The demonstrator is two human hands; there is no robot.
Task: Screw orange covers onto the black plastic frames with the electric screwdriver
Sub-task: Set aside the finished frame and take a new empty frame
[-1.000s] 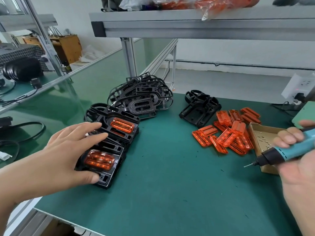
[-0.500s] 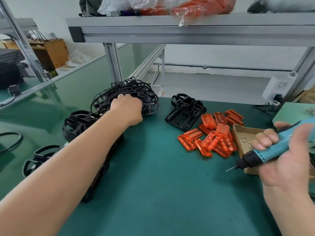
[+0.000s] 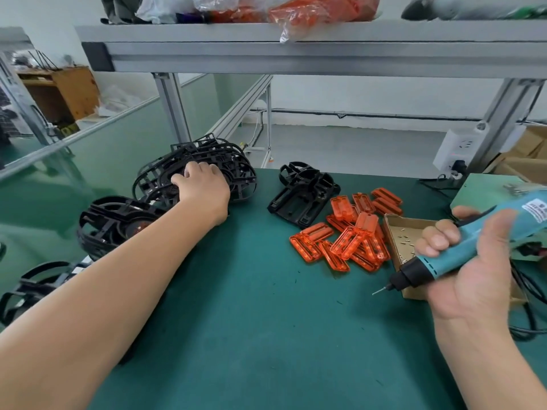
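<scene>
One open cardboard box (image 3: 411, 221) stands at the right of the green mat (image 3: 266, 335). It holds loose small screws (image 3: 404, 238), too small and scattered to count. Just left of the box, against its wall, lies one heap of orange covers (image 3: 352, 244). There are roughly a dozen, overlapping so that no exact count can be given. Three groups of black frames are counted on the mat. A far stack (image 3: 239, 176) stands at far left. A near stack (image 3: 109, 220) lies at the left edge with an orange part showing inside it. A separate group (image 3: 302, 199) sits at far centre, its number of pieces unclear. The left hand (image 3: 204, 187) lies on the far stack, fingers curled down into its top frame and gripping it. The right hand (image 3: 473, 285) holds the one electric screwdriver (image 3: 444, 263) over the near end of the box. Its fingers are wrapped round the blue body, with the bit pointing left and down, clear of the mat. One overhead shelf (image 3: 296, 48) carries plastic bags (image 3: 319, 10), some with orange contents.
</scene>
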